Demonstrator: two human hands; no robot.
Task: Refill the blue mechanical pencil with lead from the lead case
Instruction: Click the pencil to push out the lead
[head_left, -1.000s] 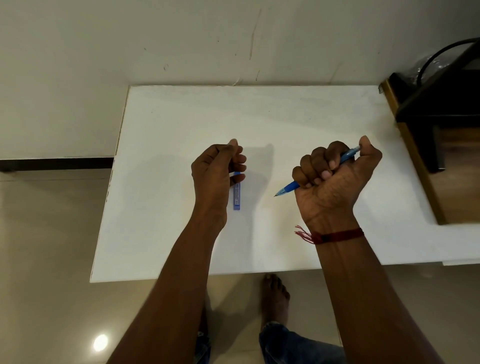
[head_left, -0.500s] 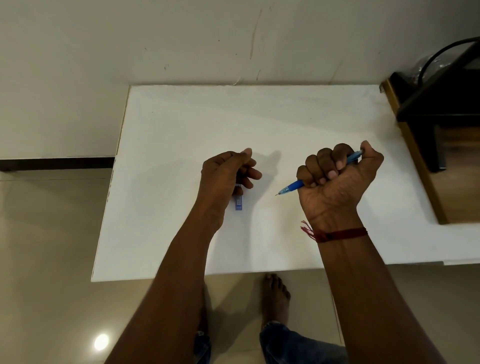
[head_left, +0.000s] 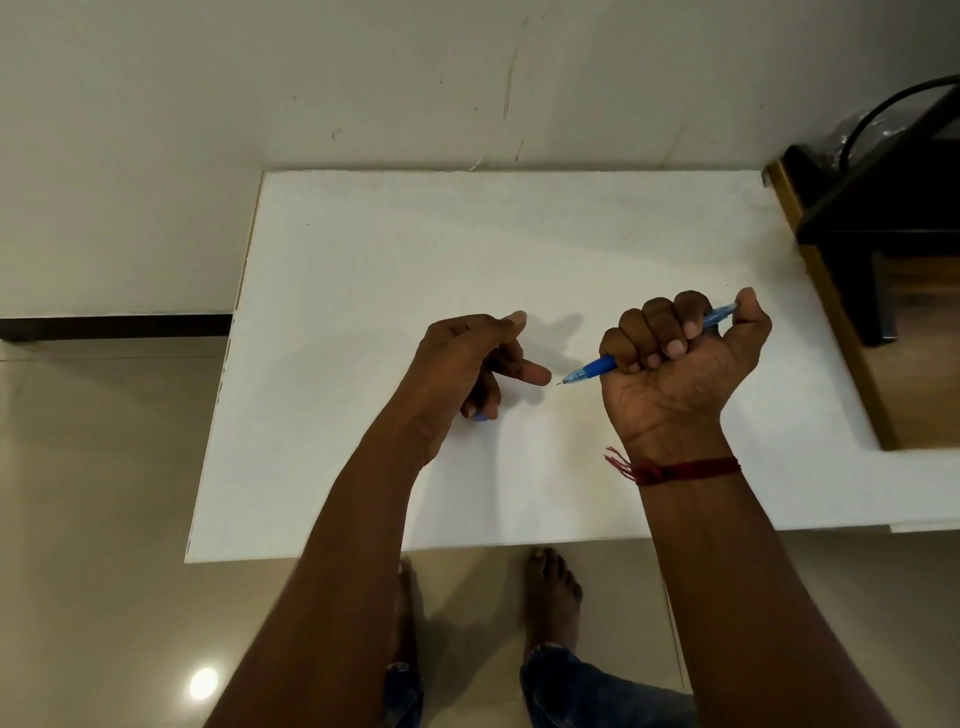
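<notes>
My right hand (head_left: 680, 364) is a fist around the blue mechanical pencil (head_left: 597, 368), held over the white table (head_left: 415, 249). The pencil's tip points left toward my left hand, and my thumb rests on its rear end. My left hand (head_left: 467, 364) hovers low over the table's middle, with the thumb raised, the index finger pointing right and the other fingers curled down. Only a small blue end of the lead case (head_left: 481, 418) shows under those curled fingers. Whether they grip the case is hidden.
A dark stand with a black cable (head_left: 883, 208) sits on a wooden surface (head_left: 914, 374) at the table's right edge. A wall runs behind the table. My bare feet (head_left: 550, 597) stand on the tiled floor below the front edge.
My left hand slid right and down over the lead case, covering nearly all of it, and its index finger has stretched out. My right hand has kept the pencil almost still.
</notes>
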